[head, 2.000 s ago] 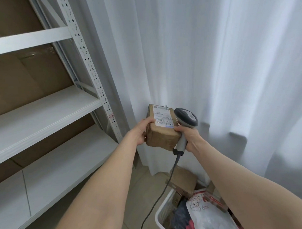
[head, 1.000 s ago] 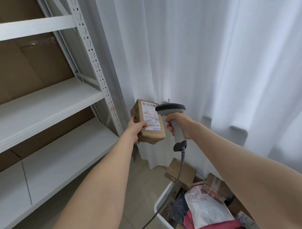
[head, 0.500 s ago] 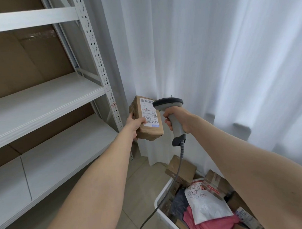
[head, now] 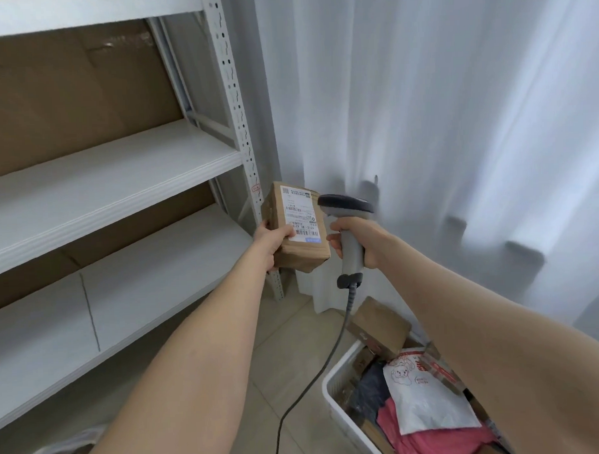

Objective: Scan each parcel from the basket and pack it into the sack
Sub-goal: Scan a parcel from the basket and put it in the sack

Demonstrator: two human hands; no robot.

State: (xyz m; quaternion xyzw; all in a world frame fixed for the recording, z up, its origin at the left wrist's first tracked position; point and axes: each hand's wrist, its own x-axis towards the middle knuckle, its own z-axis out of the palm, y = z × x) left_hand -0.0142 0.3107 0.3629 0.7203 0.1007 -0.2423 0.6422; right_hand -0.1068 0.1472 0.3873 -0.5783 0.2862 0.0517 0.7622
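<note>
My left hand (head: 273, 243) grips a small brown cardboard parcel (head: 300, 254) from its left side, with the white shipping label (head: 299, 216) facing me. My right hand (head: 358, 240) is wrapped around the handle of a grey barcode scanner (head: 346, 210), whose head sits just right of the label. The scanner's cable (head: 317, 379) hangs down to the floor. At the lower right stands the white basket (head: 334, 388), holding several parcels: a brown box (head: 379, 324), a white mailer bag (head: 419, 396) and a pink bag (head: 434, 443). A pale edge of what may be the sack (head: 54, 452) shows at the bottom left.
A white metal shelving unit (head: 119, 172) fills the left side, with a perforated upright (head: 240, 127) right behind the parcel. White curtains (head: 423, 120) hang behind and to the right. Beige floor tiles (head: 295, 346) lie between the shelf and the basket.
Both hands have drifted a little left and lower together with the parcel and scanner. The red scan line seen on the label a second ago is gone.
</note>
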